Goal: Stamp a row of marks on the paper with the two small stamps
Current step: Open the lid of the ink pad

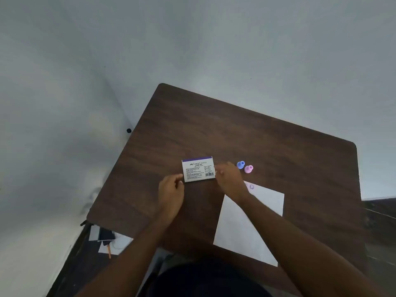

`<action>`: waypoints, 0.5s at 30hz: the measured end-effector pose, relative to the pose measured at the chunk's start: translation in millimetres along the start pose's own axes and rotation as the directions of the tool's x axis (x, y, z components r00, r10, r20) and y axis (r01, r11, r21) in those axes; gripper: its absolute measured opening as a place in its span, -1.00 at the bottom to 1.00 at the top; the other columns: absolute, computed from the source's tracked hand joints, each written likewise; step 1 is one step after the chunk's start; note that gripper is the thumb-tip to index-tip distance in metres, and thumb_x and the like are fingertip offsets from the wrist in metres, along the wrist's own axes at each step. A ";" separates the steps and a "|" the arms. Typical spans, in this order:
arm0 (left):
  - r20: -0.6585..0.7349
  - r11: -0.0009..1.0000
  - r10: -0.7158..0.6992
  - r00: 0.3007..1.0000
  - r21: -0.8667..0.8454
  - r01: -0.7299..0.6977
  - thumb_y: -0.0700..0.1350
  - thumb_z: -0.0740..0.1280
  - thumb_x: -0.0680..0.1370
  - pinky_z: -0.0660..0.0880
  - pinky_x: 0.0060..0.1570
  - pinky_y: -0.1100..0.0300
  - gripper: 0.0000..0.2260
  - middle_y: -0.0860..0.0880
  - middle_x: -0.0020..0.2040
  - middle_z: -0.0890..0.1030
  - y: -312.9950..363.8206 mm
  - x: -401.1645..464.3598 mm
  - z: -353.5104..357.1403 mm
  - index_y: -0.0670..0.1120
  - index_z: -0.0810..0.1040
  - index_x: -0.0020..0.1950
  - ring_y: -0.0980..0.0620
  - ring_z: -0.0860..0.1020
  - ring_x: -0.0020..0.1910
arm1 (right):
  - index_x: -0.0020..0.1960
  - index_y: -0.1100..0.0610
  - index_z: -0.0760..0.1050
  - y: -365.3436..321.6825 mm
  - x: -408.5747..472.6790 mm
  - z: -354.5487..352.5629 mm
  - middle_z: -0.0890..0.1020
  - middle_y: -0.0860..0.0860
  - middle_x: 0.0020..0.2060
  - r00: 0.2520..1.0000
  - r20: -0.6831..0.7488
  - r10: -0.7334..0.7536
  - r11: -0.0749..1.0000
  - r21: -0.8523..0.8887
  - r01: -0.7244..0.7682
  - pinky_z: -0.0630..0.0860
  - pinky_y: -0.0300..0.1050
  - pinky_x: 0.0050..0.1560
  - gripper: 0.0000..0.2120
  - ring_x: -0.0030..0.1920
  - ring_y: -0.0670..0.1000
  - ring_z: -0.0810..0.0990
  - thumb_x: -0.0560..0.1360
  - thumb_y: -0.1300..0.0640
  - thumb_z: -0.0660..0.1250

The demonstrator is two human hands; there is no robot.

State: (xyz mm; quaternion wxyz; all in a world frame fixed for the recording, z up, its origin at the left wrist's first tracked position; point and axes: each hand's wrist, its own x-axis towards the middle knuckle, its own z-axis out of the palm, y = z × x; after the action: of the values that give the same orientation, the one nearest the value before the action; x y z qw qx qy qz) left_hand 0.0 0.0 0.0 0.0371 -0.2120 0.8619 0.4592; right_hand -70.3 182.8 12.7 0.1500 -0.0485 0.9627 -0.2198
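A white stamp pad box (198, 169) with a purple top band lies on the dark wooden table (267, 138). My left hand (170, 195) pinches its lower left corner. My right hand (230, 179) grips its right edge. Just right of the box stand a small blue stamp (240, 165) and a small pink stamp (248, 168), side by side and untouched. A white sheet of paper (252, 224) lies at the right front, partly under my right forearm. A faint round stamped mark (251, 186) shows near its far corner.
Grey walls stand close behind the table and to its left. Below the table's left front corner, on the floor, lie white papers, a dark object (106, 234) and a pencil (109, 250). A small black knob (128, 130) sits by the left wall.
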 end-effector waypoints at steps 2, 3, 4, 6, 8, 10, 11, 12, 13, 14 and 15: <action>-0.006 0.997 -0.048 0.999 0.057 0.048 -0.16 0.34 0.50 0.46 0.24 -0.05 -0.74 0.01 0.13 0.60 -5.2 3.3 -0.4 0.01 0.62 0.16 0.00 0.55 0.15 | 0.10 0.24 0.59 1.6 1.1 1.0 0.65 0.14 0.08 1.000 0.014 -0.017 1.000 0.014 0.016 0.36 -0.23 -0.05 -0.74 0.04 0.13 0.60 0.56 0.28 0.14; -0.001 0.995 -0.074 0.997 0.067 0.073 -0.14 0.35 0.49 0.46 0.23 -0.07 -0.73 0.03 0.12 0.59 -8.4 3.4 0.6 0.04 0.61 0.17 0.01 0.54 0.14 | 0.12 0.25 0.57 2.1 0.3 1.8 0.65 0.15 0.10 0.999 0.033 0.014 1.000 0.013 -0.014 0.35 -0.24 -0.05 -0.75 0.05 0.13 0.60 0.57 0.28 0.16; 0.011 0.993 -0.105 0.994 0.052 0.104 -0.14 0.36 0.48 0.47 0.23 -0.08 -0.72 0.03 0.12 0.58 -7.8 3.2 -0.1 0.04 0.61 0.18 0.01 0.54 0.13 | 0.15 0.24 0.56 -0.5 -2.3 -0.9 0.64 0.15 0.11 0.995 0.070 0.066 0.998 -0.003 -0.066 0.35 -0.26 -0.05 -0.76 0.06 0.12 0.60 0.58 0.27 0.16; 0.039 0.994 -0.113 0.993 0.003 0.113 -0.18 0.36 0.48 0.49 0.22 -0.02 -0.68 -0.01 0.13 0.58 -6.6 6.0 2.1 -0.02 0.60 0.23 -0.01 0.54 0.10 | 0.16 0.21 0.55 1.2 -1.3 1.6 0.64 0.13 0.12 0.990 0.079 0.114 0.993 0.023 -0.116 0.35 -0.34 -0.09 -0.76 0.06 0.09 0.59 0.59 0.23 0.16; 0.083 0.992 -0.118 0.990 -0.027 0.120 -0.23 0.35 0.50 0.50 0.21 0.04 -0.66 -0.05 0.16 0.56 -1.6 8.3 3.6 -0.10 0.56 0.28 -0.01 0.54 0.10 | 0.12 0.22 0.57 1.3 -1.1 1.4 0.65 0.14 0.08 0.987 0.082 0.139 0.987 0.064 -0.145 0.30 -0.41 -0.24 -0.76 0.02 0.09 0.60 0.58 0.24 0.16; 0.107 0.992 -0.119 0.987 -0.033 0.123 -0.25 0.33 0.51 0.50 0.21 0.06 -0.65 -0.06 0.16 0.55 -0.8 9.9 6.8 -0.11 0.55 0.30 -0.01 0.54 0.09 | 0.09 0.27 0.59 0.5 -1.3 0.6 0.66 0.17 0.06 0.985 0.089 0.147 0.984 0.084 -0.154 0.31 -0.34 -0.23 -0.75 0.01 0.12 0.60 0.57 0.27 0.16; 0.109 0.992 -0.116 0.987 -0.033 0.121 -0.25 0.33 0.51 0.50 0.21 0.05 -0.65 -0.07 0.15 0.56 -0.8 11.0 8.4 -0.11 0.55 0.30 -0.02 0.54 0.07 | 0.09 0.29 0.59 -0.7 -1.5 -0.4 0.66 0.18 0.06 0.985 0.087 0.152 0.982 0.096 -0.160 0.36 -0.29 -0.16 -0.75 0.02 0.13 0.60 0.56 0.28 0.17; 0.112 0.993 -0.113 0.987 -0.032 0.117 -0.25 0.32 0.51 0.49 0.21 0.04 -0.65 -0.07 0.14 0.56 0.4 11.3 9.2 -0.11 0.55 0.30 -0.03 0.54 0.07 | 0.09 0.30 0.59 -1.0 -0.9 0.0 0.66 0.19 0.06 0.983 0.086 0.160 0.980 0.103 -0.169 0.41 -0.22 -0.11 -0.76 0.02 0.14 0.60 0.56 0.29 0.18; 0.117 0.992 -0.114 0.987 -0.033 0.118 -0.26 0.32 0.51 0.49 0.21 0.04 -0.65 -0.06 0.13 0.57 1.0 11.9 10.3 -0.11 0.56 0.30 -0.04 0.54 0.07 | 0.09 0.31 0.60 -1.6 -0.2 -0.1 0.66 0.20 0.06 0.981 0.090 0.171 0.977 0.115 -0.181 0.46 -0.14 -0.06 -0.76 0.02 0.15 0.60 0.55 0.29 0.18; 0.125 0.992 -0.113 0.986 -0.036 0.118 -0.26 0.31 0.51 0.49 0.21 0.04 -0.65 -0.03 0.10 0.56 1.8 11.9 11.2 -0.12 0.55 0.30 -0.04 0.54 0.07 | 0.08 0.32 0.60 -2.0 0.7 0.2 0.66 0.21 0.06 0.979 0.092 0.183 0.973 0.124 -0.193 0.50 -0.09 -0.01 -0.76 0.02 0.16 0.60 0.55 0.29 0.19; 0.133 0.992 -0.116 0.984 -0.038 0.122 -0.27 0.31 0.51 0.49 0.21 0.05 -0.65 0.00 0.08 0.55 2.9 11.5 11.6 -0.12 0.55 0.30 -0.04 0.54 0.08 | 0.08 0.33 0.60 -2.2 1.6 0.7 0.66 0.22 0.06 0.975 0.100 0.198 0.968 0.136 -0.210 0.53 -0.04 0.03 -0.76 0.02 0.16 0.61 0.55 0.29 0.19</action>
State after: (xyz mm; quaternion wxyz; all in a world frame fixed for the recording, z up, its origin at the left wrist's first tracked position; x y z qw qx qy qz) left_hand -13.1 6.9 -7.4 0.1156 -0.2333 0.8328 0.4886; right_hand -71.6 180.3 12.6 0.2159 0.0526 0.9366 -0.2709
